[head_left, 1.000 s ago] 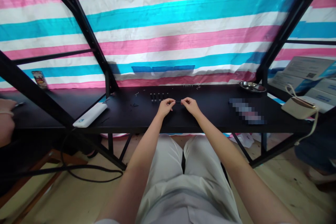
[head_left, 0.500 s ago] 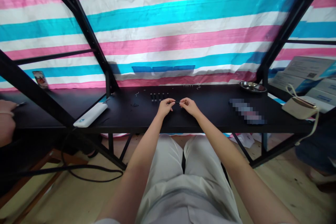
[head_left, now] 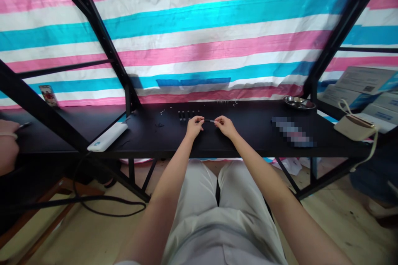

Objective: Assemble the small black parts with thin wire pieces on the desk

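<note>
Head view, left to right: small black parts point(head_left: 188, 114) stood in a row beyond the left hand point(head_left: 194, 127), whose fingertips pinched one end of a short dark wire point(head_left: 209, 120). The right hand point(head_left: 225, 126) pinched the other end; close fingertip grips gave best control.

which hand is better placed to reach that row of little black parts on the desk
Probably the left hand: it sits nearly below the row of small black parts, while the right hand is farther away. Both hands pinch a short dark wire, though, so the left would have to let go first.
</note>
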Available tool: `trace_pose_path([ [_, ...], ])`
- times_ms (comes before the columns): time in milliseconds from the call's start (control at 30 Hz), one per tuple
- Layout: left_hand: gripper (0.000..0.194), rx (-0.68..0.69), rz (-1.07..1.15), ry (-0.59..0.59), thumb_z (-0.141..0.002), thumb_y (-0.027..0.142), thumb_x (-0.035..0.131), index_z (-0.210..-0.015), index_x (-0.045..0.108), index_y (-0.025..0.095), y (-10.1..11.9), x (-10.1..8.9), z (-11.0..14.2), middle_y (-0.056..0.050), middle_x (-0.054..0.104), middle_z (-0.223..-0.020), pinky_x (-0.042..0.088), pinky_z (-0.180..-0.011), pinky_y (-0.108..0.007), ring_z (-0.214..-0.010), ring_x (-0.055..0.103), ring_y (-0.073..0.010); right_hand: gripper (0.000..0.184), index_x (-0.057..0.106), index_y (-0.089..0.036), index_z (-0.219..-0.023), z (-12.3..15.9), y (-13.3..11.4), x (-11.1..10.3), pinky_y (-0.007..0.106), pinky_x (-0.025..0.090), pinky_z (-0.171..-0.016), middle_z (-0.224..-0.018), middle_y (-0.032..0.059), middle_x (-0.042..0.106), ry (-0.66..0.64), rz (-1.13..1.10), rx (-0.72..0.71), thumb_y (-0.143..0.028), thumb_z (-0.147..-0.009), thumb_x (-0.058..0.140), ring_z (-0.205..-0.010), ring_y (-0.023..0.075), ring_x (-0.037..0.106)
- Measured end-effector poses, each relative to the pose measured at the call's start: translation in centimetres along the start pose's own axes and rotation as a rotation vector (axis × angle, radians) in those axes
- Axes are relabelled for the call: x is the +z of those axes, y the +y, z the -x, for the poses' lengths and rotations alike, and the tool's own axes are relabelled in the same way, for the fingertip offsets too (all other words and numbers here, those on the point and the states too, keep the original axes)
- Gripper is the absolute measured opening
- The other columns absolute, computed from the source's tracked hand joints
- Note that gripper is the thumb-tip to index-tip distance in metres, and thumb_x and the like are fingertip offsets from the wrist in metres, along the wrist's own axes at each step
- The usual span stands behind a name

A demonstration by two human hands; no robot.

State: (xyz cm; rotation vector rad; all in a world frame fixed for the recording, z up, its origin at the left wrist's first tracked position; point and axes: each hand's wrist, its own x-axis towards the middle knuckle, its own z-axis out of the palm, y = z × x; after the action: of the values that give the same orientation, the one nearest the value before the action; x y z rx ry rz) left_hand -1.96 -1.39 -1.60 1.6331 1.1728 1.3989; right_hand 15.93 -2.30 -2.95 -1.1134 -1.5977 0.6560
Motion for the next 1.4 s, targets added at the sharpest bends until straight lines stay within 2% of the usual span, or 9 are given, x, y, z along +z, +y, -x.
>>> trace_pose_path([
  [100, 0.021, -0.023, -0.012, 0.06, -0.072, 0.029, 0.063, -0.084, 0.061, 0.013, -0.1, -0.1, 0.0, -0.003, 0.063, -0.077, 0.039, -0.041, -0.019, -0.038, 0.049, -0.0039, 0.018, 0.057, -0.019, -0.08, 0.1, -0.2, -0.3, 0.033, 0.048, -0.071, -0.074, 0.0037, 0.063, 0.086, 0.111, -0.002, -0.035, -0.075, 0.053, -0.068, 0.0158, 0.058],
  [200, 0.027, -0.027, 0.007, -0.036, -0.067, 0.032, 0.068, -0.084, 0.063, 0.012, 0.0, 0.0, 0.2, -0.003, 0.064, -0.074, 0.041, -0.043, -0.019, -0.041, 0.05, -0.0049, 0.022, 0.059, -0.018, -0.083, 0.2, -0.5, -0.4, 0.033, 0.047, -0.073, -0.079, 0.0051, 0.064, 0.112, 0.134, -0.04, -0.038, -0.076, 0.051, -0.072, 0.0167, 0.058],
  [367, 0.031, -0.035, 0.07, -0.266, -0.064, 0.034, 0.071, -0.084, 0.067, 0.011, 0.6, 0.1, 0.7, -0.003, 0.066, -0.068, 0.045, -0.049, -0.022, -0.045, 0.053, -0.0071, 0.027, 0.063, -0.019, -0.084, 0.3, -0.8, -0.1, 0.031, 0.046, -0.071, -0.079, 0.0035, 0.064, -0.03, 0.105, -0.129, -0.043, -0.076, 0.054, -0.072, 0.0158, 0.057],
  [700, 0.025, -0.032, 0.079, -0.249, -0.065, 0.03, 0.071, -0.083, 0.068, 0.012, 0.7, 0.0, 0.8, -0.006, 0.068, -0.079, 0.043, -0.048, -0.022, -0.046, 0.054, -0.0067, 0.03, 0.066, -0.019, -0.074, 0.4, -0.6, 0.1, 0.026, 0.04, -0.06, -0.067, -0.0002, 0.056, -0.197, 0.128, -0.114, -0.048, -0.069, 0.061, -0.059, 0.0112, 0.048],
  [867, 0.03, -0.07, 0.087, -0.262, -0.064, 0.031, 0.072, -0.085, 0.067, 0.011, 0.7, 0.1, 0.8, -0.003, 0.066, -0.067, 0.042, -0.049, -0.021, -0.046, 0.053, -0.0073, 0.029, 0.059, -0.018, -0.063, 0.6, -0.8, 0.2, 0.023, 0.035, -0.054, -0.055, -0.0039, 0.051, -0.292, 0.112, -0.053, -0.046, -0.068, 0.062, -0.053, 0.0097, 0.043],
  [1067, 0.03, -0.092, 0.095, -0.269, -0.064, 0.032, 0.073, -0.083, 0.066, 0.01, 1.1, 0.1, 0.9, -0.002, 0.064, -0.06, 0.041, -0.048, -0.02, -0.044, 0.053, -0.0075, 0.026, 0.057, -0.018, -0.061, 0.8, -1.4, 0.1, 0.022, 0.035, -0.055, -0.055, -0.0041, 0.052, -0.258, 0.167, -0.074, -0.042, -0.07, 0.06, -0.053, 0.0092, 0.044],
  [1200, 0.03, -0.106, 0.064, -0.265, -0.068, 0.036, 0.069, -0.084, 0.066, 0.01, 1.5, 0.0, 1.1, -0.006, 0.069, -0.072, 0.039, -0.047, -0.02, -0.046, 0.055, -0.008, 0.017, 0.058, -0.017, -0.064, 0.9, -1.7, 0.1, 0.021, 0.036, -0.056, -0.057, -0.0032, 0.055, -0.217, 0.238, -0.076, -0.033, -0.07, 0.059, -0.054, 0.0095, 0.048],
  [1300, 0.027, -0.098, 0.038, -0.257, -0.073, 0.035, 0.063, -0.083, 0.066, 0.01, 1.7, 0.0, 1.2, -0.01, 0.07, -0.085, 0.037, -0.045, -0.019, -0.045, 0.055, -0.0067, 0.014, 0.06, -0.017, -0.066, 0.6, -1.3, -0.1, 0.021, 0.037, -0.059, -0.06, -0.0015, 0.058, -0.085, 0.328, -0.044, -0.03, -0.071, 0.058, -0.056, 0.0106, 0.05],
  [1400, 0.024, -0.109, 0.022, -0.26, -0.076, 0.032, 0.059, -0.082, 0.065, 0.01, 1.7, 0.0, 1.2, -0.01, 0.07, -0.083, 0.036, -0.044, -0.019, -0.043, 0.053, -0.006, 0.014, 0.061, -0.017, -0.067, -0.4, -0.4, -1.1, 0.022, 0.04, -0.061, -0.064, 0.0011, 0.062, 0.084, 0.453, 0.069, -0.03, -0.071, 0.057, -0.06, 0.0126, 0.054],
])
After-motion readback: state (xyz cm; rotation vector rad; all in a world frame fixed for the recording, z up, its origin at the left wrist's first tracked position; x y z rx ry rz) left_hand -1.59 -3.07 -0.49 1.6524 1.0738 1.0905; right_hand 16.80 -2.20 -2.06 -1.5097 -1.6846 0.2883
